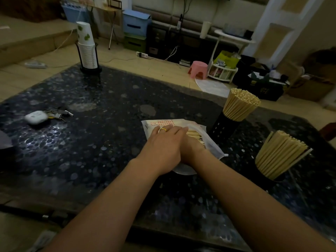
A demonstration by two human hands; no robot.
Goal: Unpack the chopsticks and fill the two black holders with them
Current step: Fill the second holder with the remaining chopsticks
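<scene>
A white plastic packet with red print lies on the dark table, right of centre. Pale wooden chopsticks show through its open right side. My left hand, wearing a gold ring, presses down on the packet. My right hand lies partly under the left one, its fingers closed on the chopsticks in the packet. Two black holders stand to the right: the far holder and the near holder. Both are packed with upright chopsticks.
The dark speckled table also holds a white earbud case with keys at the left and a rack of stacked paper cups at the far left corner. On the floor beyond the table are a pink stool and boxes.
</scene>
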